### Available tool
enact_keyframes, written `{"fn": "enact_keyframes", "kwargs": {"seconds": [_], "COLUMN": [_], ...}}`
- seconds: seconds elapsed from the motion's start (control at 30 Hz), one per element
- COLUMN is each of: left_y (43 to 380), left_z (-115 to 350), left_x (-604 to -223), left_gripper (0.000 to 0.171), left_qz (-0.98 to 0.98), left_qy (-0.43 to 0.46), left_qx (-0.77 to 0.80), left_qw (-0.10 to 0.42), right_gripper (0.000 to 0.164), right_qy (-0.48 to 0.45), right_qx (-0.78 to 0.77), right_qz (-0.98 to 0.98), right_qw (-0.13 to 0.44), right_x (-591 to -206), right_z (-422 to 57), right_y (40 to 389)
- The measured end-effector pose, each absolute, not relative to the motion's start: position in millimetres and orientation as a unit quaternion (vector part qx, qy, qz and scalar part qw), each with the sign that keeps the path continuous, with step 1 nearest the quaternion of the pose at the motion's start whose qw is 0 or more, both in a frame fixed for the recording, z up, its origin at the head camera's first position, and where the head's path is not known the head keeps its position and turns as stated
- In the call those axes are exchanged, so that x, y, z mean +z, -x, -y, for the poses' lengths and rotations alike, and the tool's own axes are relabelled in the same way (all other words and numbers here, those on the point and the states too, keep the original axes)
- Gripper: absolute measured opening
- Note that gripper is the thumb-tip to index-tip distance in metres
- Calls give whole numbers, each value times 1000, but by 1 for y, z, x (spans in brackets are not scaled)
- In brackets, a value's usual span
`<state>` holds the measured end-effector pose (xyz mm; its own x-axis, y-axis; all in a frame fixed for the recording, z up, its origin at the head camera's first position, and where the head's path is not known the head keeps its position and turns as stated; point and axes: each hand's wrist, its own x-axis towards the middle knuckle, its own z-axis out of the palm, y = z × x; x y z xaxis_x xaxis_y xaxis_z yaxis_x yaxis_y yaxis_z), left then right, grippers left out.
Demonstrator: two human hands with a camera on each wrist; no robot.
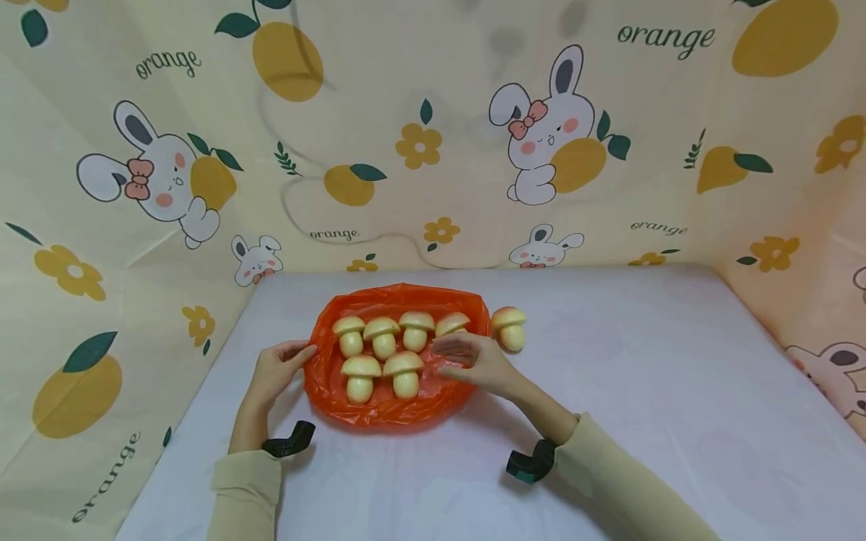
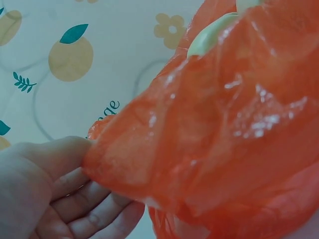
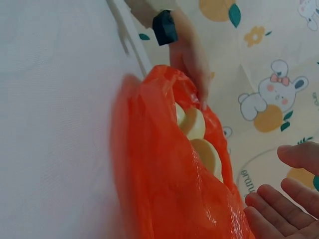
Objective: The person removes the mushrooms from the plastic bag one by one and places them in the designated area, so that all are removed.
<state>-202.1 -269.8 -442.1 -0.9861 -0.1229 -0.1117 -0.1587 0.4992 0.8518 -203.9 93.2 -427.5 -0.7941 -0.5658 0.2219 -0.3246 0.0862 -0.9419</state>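
Observation:
An orange-red plastic bag (image 1: 399,419) lies spread with its mouth facing up. Two rows of toy mushrooms (image 1: 405,379), cream with pale yellow-pink caps, rest inside it. My left hand (image 1: 272,372) pinches the bag's left rim between thumb and fingers; in the left wrist view the plastic (image 2: 144,149) is drawn to a corner at the thumb. Over the bag's right side hovers my right hand (image 1: 483,364), fingers extended and nothing in its grasp, partly covering one mushroom (image 1: 452,323). Just outside the right rim, another mushroom (image 1: 510,330) lies on the table, close behind that hand.
A white-covered table (image 1: 643,391) extends under the bag and off to the right. Cloth printed with rabbits and oranges (image 1: 419,90) stands behind and on both sides. Each wrist wears a black camera mount (image 1: 289,439).

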Motion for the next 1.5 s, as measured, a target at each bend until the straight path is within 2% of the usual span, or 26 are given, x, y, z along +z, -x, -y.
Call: {"fn": "enact_keyframes", "kwargs": {"seconds": [0.33,0.57,1.5], "left_y": [202,202,203], "left_z": [270,271,270], "left_x": [-440,-441,-442], "left_gripper": [49,49,46], "left_qz": [-866,-865,-866], "left_qy": [82,76,76], "left_qx": [493,495,493], "left_qw": [19,14,10], "right_gripper": [43,44,52], "right_qy": [310,311,286], "right_qx": [-579,-534,-449], "right_qz": [-748,-783,-841], "right_qw": [101,76,96], "right_x": [-433,-437,-450], "right_z": [-72,-60,-40], "right_y": [214,221,229]}}
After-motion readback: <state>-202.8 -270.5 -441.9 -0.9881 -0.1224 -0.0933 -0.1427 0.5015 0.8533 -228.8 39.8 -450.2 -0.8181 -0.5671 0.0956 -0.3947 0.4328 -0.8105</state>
